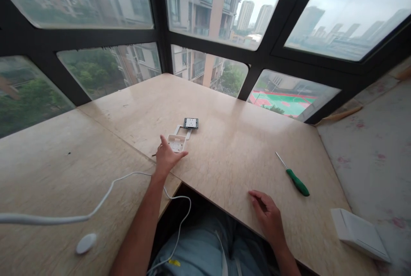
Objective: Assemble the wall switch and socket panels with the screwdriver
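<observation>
My left hand [167, 158] is at a shallow white socket back box [176, 142], thumb and forefinger spread wide around its near left corner. Part of the box is hidden behind the hand. Just beyond it lies a white frame [179, 129], partly overlapped by the box. A socket module [191, 123] with a white face and dark rim touches the frame's far right side. My right hand [266, 214] rests at the table's front edge, fingers loosely curved and a gap by the thumb, with nothing in it. The nearest tool to it is a screwdriver [297, 181] with a green handle.
A white cable [112, 186] runs from the left, passes under my left forearm and drops to my lap. A round white disc [86, 244] lies at the near left. A white box-shaped object [359, 233] stands by the right wall. Windows border the beige tabletop [224, 147].
</observation>
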Motion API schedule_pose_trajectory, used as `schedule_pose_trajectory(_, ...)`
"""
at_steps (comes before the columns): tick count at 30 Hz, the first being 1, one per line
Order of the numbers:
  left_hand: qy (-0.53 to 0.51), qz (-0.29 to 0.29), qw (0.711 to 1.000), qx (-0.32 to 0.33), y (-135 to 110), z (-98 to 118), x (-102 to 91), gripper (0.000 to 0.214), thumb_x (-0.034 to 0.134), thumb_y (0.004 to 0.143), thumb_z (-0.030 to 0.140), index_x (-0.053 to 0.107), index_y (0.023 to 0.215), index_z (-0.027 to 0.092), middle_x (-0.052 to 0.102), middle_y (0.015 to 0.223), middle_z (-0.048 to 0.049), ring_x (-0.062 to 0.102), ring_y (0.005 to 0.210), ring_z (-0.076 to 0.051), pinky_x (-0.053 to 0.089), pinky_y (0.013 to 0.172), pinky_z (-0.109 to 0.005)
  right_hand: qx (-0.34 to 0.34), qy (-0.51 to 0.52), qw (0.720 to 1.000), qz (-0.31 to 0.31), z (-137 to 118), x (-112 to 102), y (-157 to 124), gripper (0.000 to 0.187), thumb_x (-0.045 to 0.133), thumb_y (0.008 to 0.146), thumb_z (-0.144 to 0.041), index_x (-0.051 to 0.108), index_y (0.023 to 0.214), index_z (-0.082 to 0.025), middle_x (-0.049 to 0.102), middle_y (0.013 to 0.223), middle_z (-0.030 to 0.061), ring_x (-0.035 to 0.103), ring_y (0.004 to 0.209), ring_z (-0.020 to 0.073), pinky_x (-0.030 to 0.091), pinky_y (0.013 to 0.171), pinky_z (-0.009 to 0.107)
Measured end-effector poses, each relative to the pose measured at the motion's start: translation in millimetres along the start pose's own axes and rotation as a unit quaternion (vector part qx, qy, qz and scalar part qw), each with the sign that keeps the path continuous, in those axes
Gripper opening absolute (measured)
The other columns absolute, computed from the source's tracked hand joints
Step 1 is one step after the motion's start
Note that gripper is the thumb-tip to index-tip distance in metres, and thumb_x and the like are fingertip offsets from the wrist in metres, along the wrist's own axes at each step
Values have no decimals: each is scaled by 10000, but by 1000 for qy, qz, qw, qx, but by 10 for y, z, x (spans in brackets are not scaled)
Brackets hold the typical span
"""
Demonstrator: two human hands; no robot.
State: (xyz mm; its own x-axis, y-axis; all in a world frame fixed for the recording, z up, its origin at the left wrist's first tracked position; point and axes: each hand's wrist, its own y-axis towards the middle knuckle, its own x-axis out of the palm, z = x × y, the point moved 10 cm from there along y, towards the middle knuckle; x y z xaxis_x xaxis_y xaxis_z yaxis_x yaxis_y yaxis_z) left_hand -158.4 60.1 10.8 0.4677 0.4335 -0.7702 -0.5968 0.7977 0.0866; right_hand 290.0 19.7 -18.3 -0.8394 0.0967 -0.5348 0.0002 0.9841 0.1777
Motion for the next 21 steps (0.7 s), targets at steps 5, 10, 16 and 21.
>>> schedule_pose_trajectory(5, -83, 75, 994, 7, -124, -2, -135, 1264, 893, 574, 435, 169, 1535, 50, 471, 1446, -299, 479, 1336, -430, 408, 1091, -543, -16, -2, 1000, -4, -14, -26, -33, 297, 601, 850, -455, 751, 952, -220, 746, 995, 112, 686, 948, 269, 556, 864, 452)
schedule_pose_trajectory(10, -172, 166, 970, 52, -414, 193, -389, 1223, 901, 577, 469, 223, 1530, 112, 459, 1477, -251, 467, 1366, -375, 391, 1131, -499, -7, 23, 1000, 2, -28, -36, -33, 270, 615, 845, -432, 755, 954, -229, 747, 998, 103, 684, 962, 267, 546, 885, 455)
schedule_pose_trajectory(16, -225, 69, 962, 139, -1078, 947, 346, 1218, 892, 594, 494, 188, 1540, 187, 465, 1486, -222, 469, 1372, -365, 418, 1109, -522, 82, 136, 984, 84, 145, -225, -82, 260, 656, 821, -438, 752, 907, -212, 757, 959, 94, 695, 917, 248, 545, 866, 416)
schedule_pose_trajectory(21, -214, -92, 960, 154, -1795, 1521, 1232, 1210, 876, 631, 472, 146, 1550, 177, 458, 1487, -242, 483, 1358, -381, 453, 1066, -533, 131, 217, 947, 197, 406, -512, -236, 254, 702, 801, -414, 725, 935, -200, 752, 953, 78, 691, 902, 224, 543, 846, 383)
